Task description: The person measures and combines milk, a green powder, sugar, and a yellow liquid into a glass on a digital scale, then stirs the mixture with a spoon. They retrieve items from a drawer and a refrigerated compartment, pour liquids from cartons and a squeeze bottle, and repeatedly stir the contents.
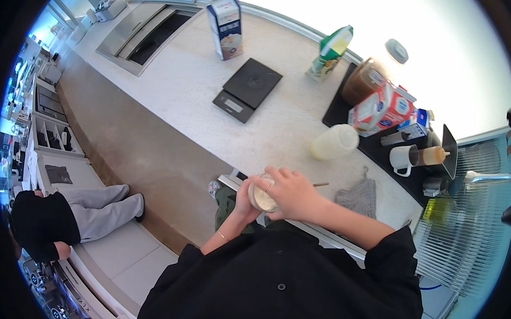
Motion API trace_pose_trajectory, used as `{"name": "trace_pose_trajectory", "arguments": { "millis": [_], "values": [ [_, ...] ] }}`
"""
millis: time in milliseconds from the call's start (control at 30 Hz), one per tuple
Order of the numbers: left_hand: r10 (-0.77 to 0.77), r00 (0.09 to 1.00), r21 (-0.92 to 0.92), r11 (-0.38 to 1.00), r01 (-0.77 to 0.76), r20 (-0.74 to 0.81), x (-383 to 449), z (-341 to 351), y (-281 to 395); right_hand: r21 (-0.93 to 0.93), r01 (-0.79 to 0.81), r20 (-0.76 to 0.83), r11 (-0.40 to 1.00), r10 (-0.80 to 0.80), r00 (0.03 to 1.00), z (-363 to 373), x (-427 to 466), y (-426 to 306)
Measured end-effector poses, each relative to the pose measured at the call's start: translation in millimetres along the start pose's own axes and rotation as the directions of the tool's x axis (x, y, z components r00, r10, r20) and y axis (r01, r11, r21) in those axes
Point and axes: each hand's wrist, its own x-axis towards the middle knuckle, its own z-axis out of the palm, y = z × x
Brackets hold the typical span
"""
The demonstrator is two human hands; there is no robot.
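Note:
Close in front of my body, at the counter's front edge, both hands are on a small round container (263,200) with a pale cream-coloured top; whether that is a lid or its contents I cannot tell. My left hand (244,202) grips its left side. Across the top and right side lies my right hand (295,195), fingers bent over the rim. Beyond them a translucent plastic bottle (334,142) with pale yellow liquid stands on the white counter (186,85). A thin brown stick (321,184) pokes out past my right hand, near a grey knitted cloth (357,197).
A black digital scale (251,89), a blue-and-white carton (225,27) and a green-and-yellow pack (330,52) stand farther back. On a black mat at right are a red-and-white carton (384,109), a brown-filled jug (363,81) and a white mug (401,159). Behind the aisle, a person (46,224) stands at another counter.

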Motion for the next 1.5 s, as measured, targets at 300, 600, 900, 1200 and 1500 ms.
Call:
{"name": "trace_pose_trajectory", "arguments": {
  "millis": [300, 600, 900, 1200, 1500],
  "values": [
    [0.184, 0.983, 0.425, 0.89, -0.162, -0.013, -10.6, -89.5, 175.3, -0.079, -0.325, -0.105, 0.942, 0.316, 0.943, -67.7, 148.2, 30.2],
    [0.446, 0.83, 0.608, 0.775, -0.17, -0.336, -55.9, -240.3, 328.8, -0.191, -0.708, 0.072, 0.68, 0.729, 0.681, -101.5, 247.4, 86.5],
    [0.442, 0.896, 0.639, 0.697, -0.325, -0.027, 1.4, -195.6, 337.2, 0.456, -0.613, -0.639, 0.645, 0.717, 0.278, -31.0, 208.4, 43.4],
    [0.289, 0.911, 0.728, 0.549, -0.41, 0.295, 27.8, -117.7, 321.8, 0.947, -0.311, 0.14, -0.076, 0.972, 0.188, 79.9, 191.8, 64.1],
    [0.307, 0.703, 0.628, 0.317, -0.711, 0.641, 42.3, 21.6, 252.9, 0.858, -0.473, -0.084, 0.2, 0.963, 0.255, 79.2, 194.2, 64.9]
  ]
}}
